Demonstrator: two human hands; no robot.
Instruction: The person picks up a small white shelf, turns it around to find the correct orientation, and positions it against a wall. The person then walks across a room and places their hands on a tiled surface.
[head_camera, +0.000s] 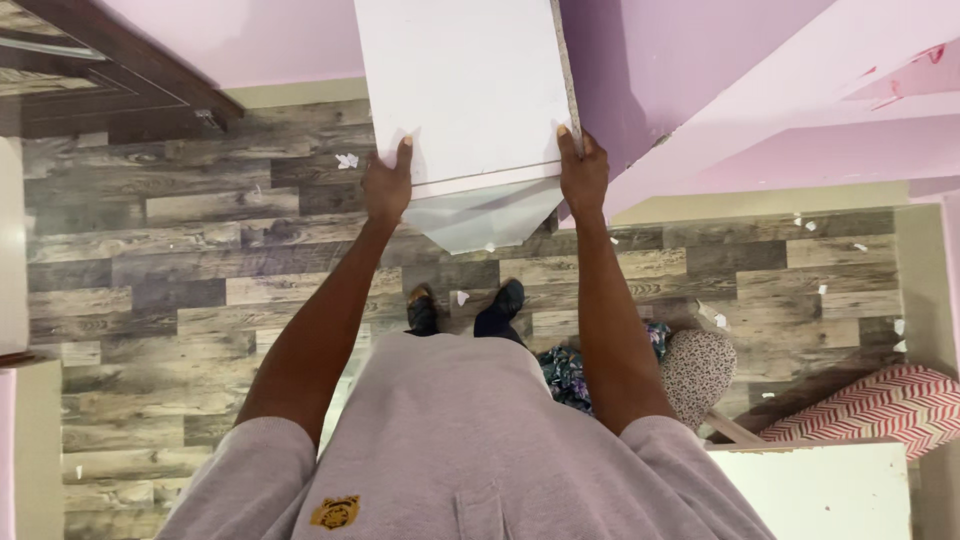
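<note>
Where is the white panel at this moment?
In the head view, the white panel is top centre, beside the pink wall, above the wood floor, with the left hand and right hand gripping its lower corners.

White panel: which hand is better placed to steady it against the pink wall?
Probably right. The right hand grips the white panel at the edge nearest the pink wall. The left hand holds the far, open-side edge, over the wood-look floor. Both hands grip near the lower end.
</note>
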